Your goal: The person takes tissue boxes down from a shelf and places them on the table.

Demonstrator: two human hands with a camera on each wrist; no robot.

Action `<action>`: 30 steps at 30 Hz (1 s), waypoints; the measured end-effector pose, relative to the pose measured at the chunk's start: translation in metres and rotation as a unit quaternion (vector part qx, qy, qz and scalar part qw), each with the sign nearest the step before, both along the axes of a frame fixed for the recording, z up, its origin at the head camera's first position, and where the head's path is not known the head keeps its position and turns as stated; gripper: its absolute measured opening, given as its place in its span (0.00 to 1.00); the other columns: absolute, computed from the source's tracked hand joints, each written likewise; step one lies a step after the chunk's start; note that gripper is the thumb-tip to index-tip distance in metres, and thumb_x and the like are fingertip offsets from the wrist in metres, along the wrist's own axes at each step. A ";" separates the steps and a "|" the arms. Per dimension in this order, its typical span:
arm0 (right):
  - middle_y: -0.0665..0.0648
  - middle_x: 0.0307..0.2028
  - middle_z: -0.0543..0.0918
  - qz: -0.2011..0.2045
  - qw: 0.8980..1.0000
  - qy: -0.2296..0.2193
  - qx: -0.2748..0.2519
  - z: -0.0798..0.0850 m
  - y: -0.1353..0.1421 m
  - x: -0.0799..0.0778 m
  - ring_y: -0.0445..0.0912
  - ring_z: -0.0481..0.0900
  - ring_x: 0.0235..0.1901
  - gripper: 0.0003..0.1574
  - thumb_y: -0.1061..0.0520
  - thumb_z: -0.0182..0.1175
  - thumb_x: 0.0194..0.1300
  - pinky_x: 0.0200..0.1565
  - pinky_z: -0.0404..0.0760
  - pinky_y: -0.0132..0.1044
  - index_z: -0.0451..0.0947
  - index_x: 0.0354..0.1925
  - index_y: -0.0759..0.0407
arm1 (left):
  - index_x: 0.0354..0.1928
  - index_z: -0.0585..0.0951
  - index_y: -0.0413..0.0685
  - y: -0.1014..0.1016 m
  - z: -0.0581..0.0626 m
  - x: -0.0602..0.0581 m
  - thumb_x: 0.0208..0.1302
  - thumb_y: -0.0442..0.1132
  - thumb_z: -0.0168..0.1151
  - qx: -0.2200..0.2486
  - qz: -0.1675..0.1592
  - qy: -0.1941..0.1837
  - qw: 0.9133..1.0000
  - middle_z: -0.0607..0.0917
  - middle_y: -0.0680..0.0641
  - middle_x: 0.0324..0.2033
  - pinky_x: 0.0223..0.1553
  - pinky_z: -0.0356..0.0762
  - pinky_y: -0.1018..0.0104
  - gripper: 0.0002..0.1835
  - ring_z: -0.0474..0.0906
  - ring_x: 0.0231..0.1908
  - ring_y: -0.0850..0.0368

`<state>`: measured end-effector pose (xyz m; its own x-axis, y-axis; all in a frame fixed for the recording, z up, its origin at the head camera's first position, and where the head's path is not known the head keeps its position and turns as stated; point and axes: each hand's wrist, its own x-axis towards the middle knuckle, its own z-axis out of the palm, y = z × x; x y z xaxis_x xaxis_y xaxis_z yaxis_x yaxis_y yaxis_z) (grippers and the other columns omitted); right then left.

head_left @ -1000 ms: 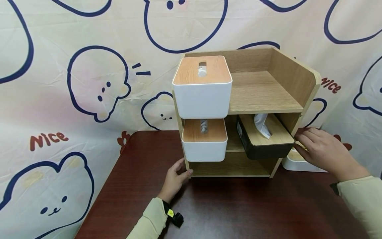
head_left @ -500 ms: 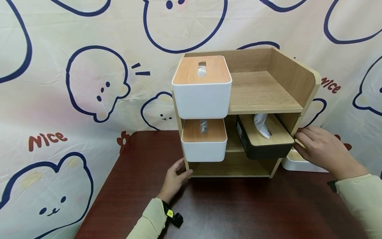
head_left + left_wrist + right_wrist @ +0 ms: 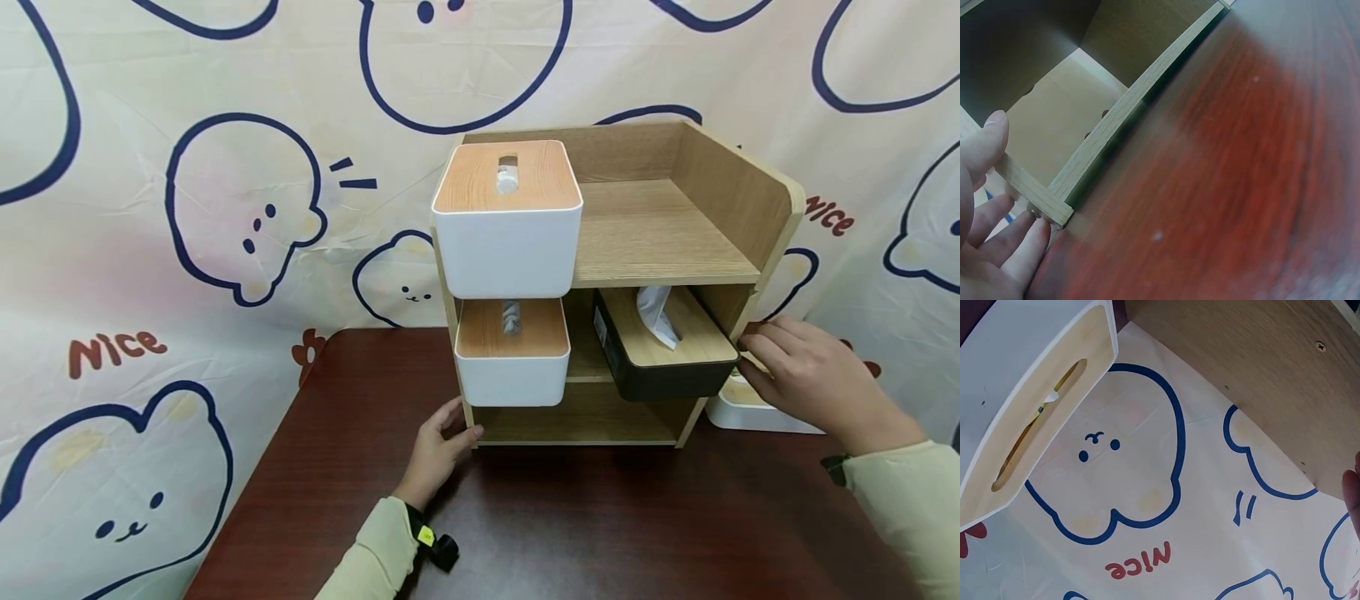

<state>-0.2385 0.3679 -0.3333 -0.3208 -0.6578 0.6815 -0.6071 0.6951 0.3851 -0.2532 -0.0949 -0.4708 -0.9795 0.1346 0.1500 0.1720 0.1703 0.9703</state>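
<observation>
A light wooden desk shelf (image 3: 660, 225) stands on the table, tilted slightly away from square in the head view. My left hand (image 3: 442, 450) grips the lower front edge of its left side panel (image 3: 1035, 187), thumb on the inner side and fingers outside. At the right side panel's front edge, my right hand (image 3: 813, 379) holds on with bent fingers; the black tissue box (image 3: 678, 379) hides part of the contact. In the right wrist view only some fingertips (image 3: 1352, 494) show, beside the panel (image 3: 1260, 369).
A large white tissue box (image 3: 510, 250) sits top left, a smaller white tissue box (image 3: 513, 379) below it; both have wooden lids. The black box juts from the middle level. Behind my right hand lies a white long-slotted tissue box (image 3: 1041, 419). A cartoon-print cloth (image 3: 247, 350) backs the table (image 3: 600, 517).
</observation>
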 end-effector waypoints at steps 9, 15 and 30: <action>0.62 0.28 0.82 0.019 1.000 0.012 -0.009 0.004 -0.005 0.006 0.54 0.78 0.26 0.28 0.49 0.43 0.74 0.26 0.77 0.49 0.79 0.34 0.70 | 0.68 0.70 0.48 -0.003 -0.028 -0.016 0.61 0.36 0.69 0.022 -0.001 -0.013 1.000 0.75 0.42 0.61 0.47 0.78 0.59 0.32 0.70 0.61 0.46; 0.62 0.27 0.81 0.016 1.000 0.019 -0.010 0.008 -0.008 0.008 0.54 0.78 0.24 0.27 0.50 0.43 0.73 0.25 0.78 0.48 0.79 0.33 0.70 | 0.67 0.71 0.50 -0.003 -0.035 -0.019 0.60 0.41 0.71 0.029 0.000 0.000 1.000 0.76 0.43 0.61 0.47 0.78 0.59 0.34 0.70 0.61 0.47; 0.62 0.26 0.80 0.037 0.998 0.056 -0.016 0.022 -0.019 0.008 0.54 0.75 0.22 0.22 0.54 0.46 0.68 0.24 0.74 0.48 0.78 0.29 0.70 | 0.67 0.72 0.53 -0.003 -0.033 -0.018 0.60 0.39 0.70 0.022 0.006 -0.008 1.000 0.76 0.45 0.61 0.50 0.76 0.55 0.32 0.69 0.62 0.50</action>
